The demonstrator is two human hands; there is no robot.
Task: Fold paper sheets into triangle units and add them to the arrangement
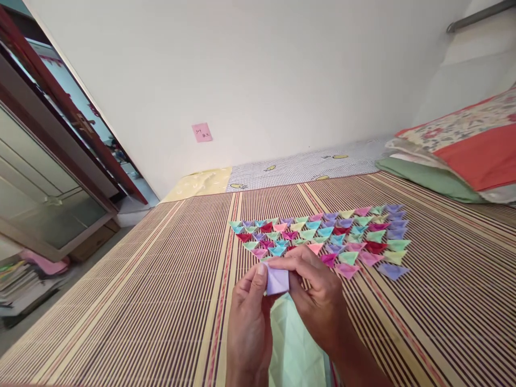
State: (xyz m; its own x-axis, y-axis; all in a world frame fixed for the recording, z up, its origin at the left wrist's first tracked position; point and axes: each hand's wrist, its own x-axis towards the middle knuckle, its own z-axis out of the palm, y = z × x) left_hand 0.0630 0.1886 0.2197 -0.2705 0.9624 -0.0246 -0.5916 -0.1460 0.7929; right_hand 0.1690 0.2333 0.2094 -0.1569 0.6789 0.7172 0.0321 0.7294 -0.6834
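Observation:
Between both hands is a small folded square of lavender origami paper [277, 280], with creases across its face. My left hand [250, 312] pinches its left edge, thumb on the near face. On the other side, my right hand [316, 290] grips the right edge, its index finger lying along the top. Behind the hands, rows of folded paper boats [308, 234] in many colours lie on the striped mat [161, 301]. Below the hands is a pale green sheet of paper [296, 344] with crease marks, partly hidden by my right forearm.
Folded bedding [471, 166] is stacked at the right, against the wall [258, 80]. A pink note [202, 132] is stuck on that wall. Checked cloth [282, 167] runs along the mat's far edge. Books [24, 285] are piled on the left, near a doorway.

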